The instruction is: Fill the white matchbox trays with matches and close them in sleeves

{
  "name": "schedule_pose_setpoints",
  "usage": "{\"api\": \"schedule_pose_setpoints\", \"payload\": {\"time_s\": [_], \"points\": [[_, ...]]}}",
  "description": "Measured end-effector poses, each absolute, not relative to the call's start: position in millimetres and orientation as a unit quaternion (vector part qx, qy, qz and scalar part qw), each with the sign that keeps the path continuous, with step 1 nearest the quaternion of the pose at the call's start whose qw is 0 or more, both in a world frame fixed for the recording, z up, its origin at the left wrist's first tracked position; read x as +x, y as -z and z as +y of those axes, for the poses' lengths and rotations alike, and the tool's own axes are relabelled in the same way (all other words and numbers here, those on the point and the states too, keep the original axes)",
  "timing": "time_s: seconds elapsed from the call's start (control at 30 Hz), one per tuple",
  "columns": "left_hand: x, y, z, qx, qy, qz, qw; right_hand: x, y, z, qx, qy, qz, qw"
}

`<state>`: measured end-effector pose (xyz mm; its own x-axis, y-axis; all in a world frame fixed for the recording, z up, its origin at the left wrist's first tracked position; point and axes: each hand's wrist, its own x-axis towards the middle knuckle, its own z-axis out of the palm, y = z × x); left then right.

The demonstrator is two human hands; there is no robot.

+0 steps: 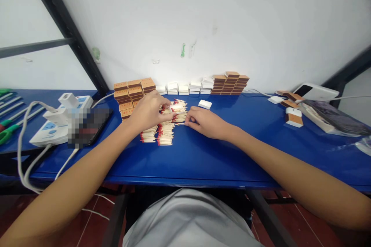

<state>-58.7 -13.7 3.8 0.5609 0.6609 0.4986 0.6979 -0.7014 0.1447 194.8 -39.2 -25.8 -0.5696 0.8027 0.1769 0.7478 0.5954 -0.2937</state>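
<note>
My left hand point(153, 109) is closed, thumb and fingers gripping a small white matchbox tray point(177, 108) with some matches in it. Below the tray and around it, red-tipped matches point(165, 133) lie in rows on the blue table. My right hand point(204, 122) rests at the right edge of the matches, its fingers curled together; whether anything is between them is hidden. Just beyond that hand lies a single white tray point(205, 104). Behind my left hand rise stacked matchboxes point(135, 88) with printed orange-brown tops.
Along the wall stand several white trays point(183, 90) and a stack of brown matchbox sleeves point(230, 84). To the left are a power strip point(48, 133) with cables and a phone point(100, 123). At right lie loose matchbox parts point(294, 117), a white device point(315, 90) and a dark tablet-like object point(336, 117).
</note>
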Motion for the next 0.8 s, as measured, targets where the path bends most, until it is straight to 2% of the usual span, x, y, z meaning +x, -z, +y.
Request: {"api": "schedule_pose_setpoints", "payload": {"time_s": [0.47,0.8], "points": [[-59,0,-14,-0.886,0.267,-0.378,0.025,225,14,-34,-0.463,-0.088,-0.87,0.142],[-57,2,-17,-0.897,0.249,-0.365,0.008,235,7,-32,-0.434,-0.102,-0.871,0.208]]}}
